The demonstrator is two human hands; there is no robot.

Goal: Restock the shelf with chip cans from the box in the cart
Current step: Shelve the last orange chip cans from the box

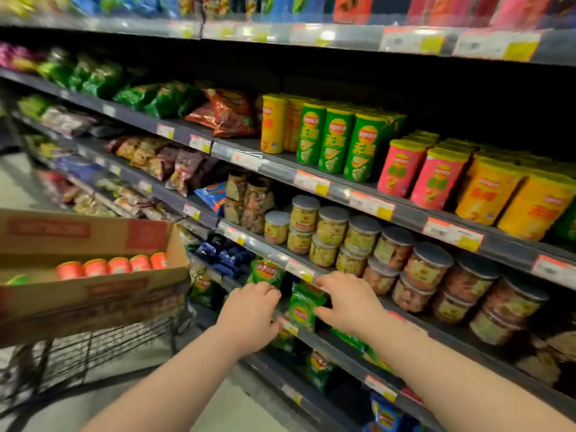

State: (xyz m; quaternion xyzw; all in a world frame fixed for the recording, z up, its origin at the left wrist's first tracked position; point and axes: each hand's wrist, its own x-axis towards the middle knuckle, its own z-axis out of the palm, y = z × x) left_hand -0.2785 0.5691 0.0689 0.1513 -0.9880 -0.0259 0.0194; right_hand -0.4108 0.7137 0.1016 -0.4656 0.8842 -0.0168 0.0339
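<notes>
Left hand (249,310): loosely curled, empty, at shelf (343,347) edge.
Right hand (349,302): fingers spread, touching green bag (302,307).
Cans (113,265): orange-red lids, rowed in box (93,288) atop cart (103,347).

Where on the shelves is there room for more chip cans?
The bare patch on the can shelf lies between the red chip bag and the yellow cans, by the shelf's front edge. Rightward, green cans, pink cans and orange cans crowd together.
</notes>
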